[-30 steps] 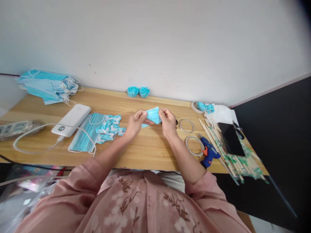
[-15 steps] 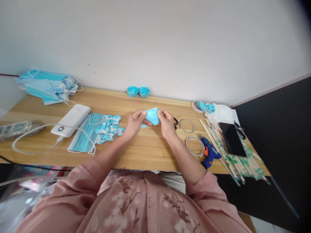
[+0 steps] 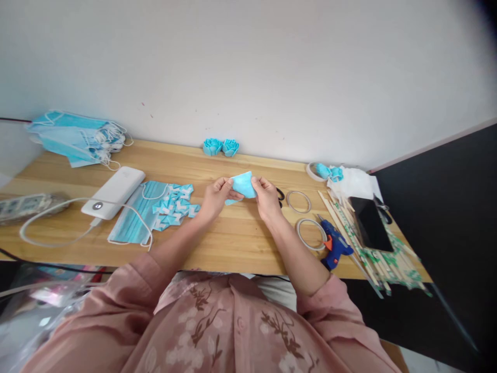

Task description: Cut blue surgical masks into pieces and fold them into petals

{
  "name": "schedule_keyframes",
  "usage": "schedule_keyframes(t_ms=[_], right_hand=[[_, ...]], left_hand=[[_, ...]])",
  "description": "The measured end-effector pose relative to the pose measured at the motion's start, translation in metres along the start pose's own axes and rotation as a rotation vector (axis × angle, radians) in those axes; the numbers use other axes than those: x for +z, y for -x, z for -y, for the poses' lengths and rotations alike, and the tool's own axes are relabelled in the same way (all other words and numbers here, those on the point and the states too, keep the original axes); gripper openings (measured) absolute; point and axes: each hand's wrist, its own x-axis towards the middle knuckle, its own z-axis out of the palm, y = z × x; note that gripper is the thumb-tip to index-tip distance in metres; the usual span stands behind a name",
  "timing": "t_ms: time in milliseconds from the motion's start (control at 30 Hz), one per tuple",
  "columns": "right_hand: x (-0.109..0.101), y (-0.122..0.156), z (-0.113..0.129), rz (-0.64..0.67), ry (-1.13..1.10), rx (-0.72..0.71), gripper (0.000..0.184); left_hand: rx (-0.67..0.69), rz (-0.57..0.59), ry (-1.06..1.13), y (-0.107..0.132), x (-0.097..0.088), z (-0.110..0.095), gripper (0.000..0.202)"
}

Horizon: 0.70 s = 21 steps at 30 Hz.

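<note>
A small piece of blue face-mask fabric [image 3: 243, 184] is held above the middle of the desk, pinched from both sides. My left hand [image 3: 217, 198] grips its left edge between thumb and fingers. On its right edge, the thumb and fingers of my right hand [image 3: 267, 198] are closed. Another bit of blue fabric shows just below the piece, by my left fingertips. Behind my right hand, black scissor handles [image 3: 280, 196] are partly hidden. Left of my left hand lie several folded blue-and-white pieces [image 3: 176, 207], beside a flat blue face mask [image 3: 134, 217].
Two blue fabric roses [image 3: 221, 147] sit by the wall. At left are a mask pile [image 3: 77, 134], a white power bank [image 3: 113, 192] and a power strip [image 3: 29, 207]. Rightward lie tape rolls [image 3: 298, 201], a blue glue gun [image 3: 334, 243], wooden sticks [image 3: 382, 267] and a phone [image 3: 370, 223].
The fabric piece has shifted slightly in shape between my fingers, its lower edge looking a little higher. Both hands stay in almost the same place.
</note>
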Motion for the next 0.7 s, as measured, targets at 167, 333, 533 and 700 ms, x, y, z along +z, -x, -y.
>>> schedule_keyframes(t_ms=[167, 333, 533, 700], right_hand=[[0.000, -0.001, 0.000, -0.023, 0.023, 0.021, 0.046], [0.001, 0.001, 0.002, -0.019, 0.016, -0.007, 0.043], [0.001, 0.002, 0.003, -0.036, 0.068, -0.035, 0.043], [0.001, 0.003, 0.006, 0.012, 0.101, -0.041, 0.044]], left_hand=[[0.000, 0.027, 0.038, -0.001, -0.001, 0.002, 0.040], [-0.048, 0.029, 0.076, -0.001, -0.003, 0.001, 0.036], [-0.101, 0.022, 0.141, 0.000, -0.004, -0.003, 0.031], [-0.107, -0.001, 0.081, 0.000, -0.004, -0.009, 0.030]])
